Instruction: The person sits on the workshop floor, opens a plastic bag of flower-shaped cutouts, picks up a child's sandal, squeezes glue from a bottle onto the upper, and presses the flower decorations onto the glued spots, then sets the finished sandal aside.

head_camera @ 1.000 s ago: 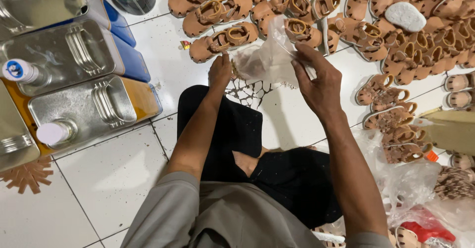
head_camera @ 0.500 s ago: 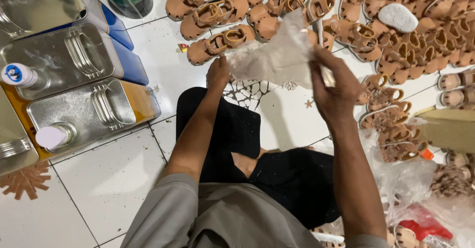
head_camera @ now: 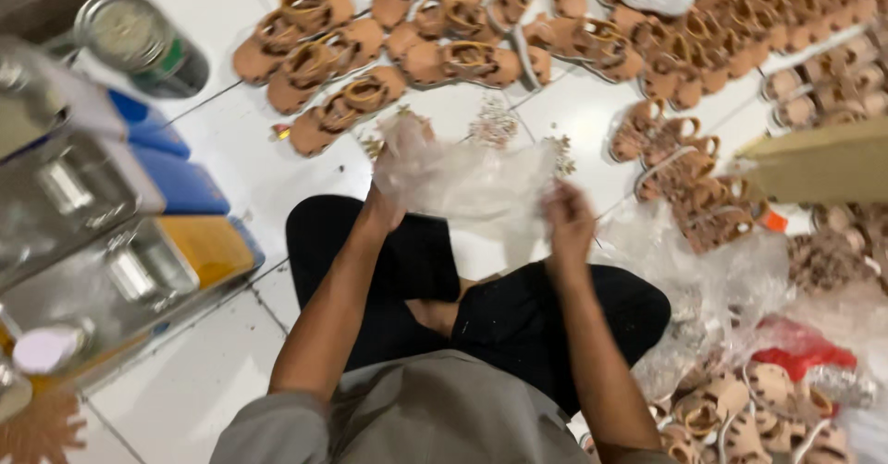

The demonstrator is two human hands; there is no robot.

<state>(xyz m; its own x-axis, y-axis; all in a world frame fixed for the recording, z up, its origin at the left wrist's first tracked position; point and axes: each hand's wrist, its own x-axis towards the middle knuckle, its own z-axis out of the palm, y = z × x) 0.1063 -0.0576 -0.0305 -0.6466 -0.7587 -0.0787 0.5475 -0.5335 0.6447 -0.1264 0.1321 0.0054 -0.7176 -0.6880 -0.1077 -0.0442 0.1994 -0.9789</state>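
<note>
Motion blur smears both hands [head_camera: 481, 210] and the clear plastic bag [head_camera: 467, 182], hiding its contents.

A: What sort of place does the head view show?

B: A small footwear workshop, worked from the floor. Rows of unfinished tan sandals [head_camera: 370, 57] lie spread over white floor tiles [head_camera: 194, 399], with more heaped in clear plastic bags [head_camera: 740, 408] at the right.

A: What else marks it as a workshop?

B: Large metal cans [head_camera: 111, 279] stand at the left, a round tin [head_camera: 139, 43] behind them, and a cardboard box [head_camera: 823, 163] at the right. The person sits cross-legged among the stock.
</note>
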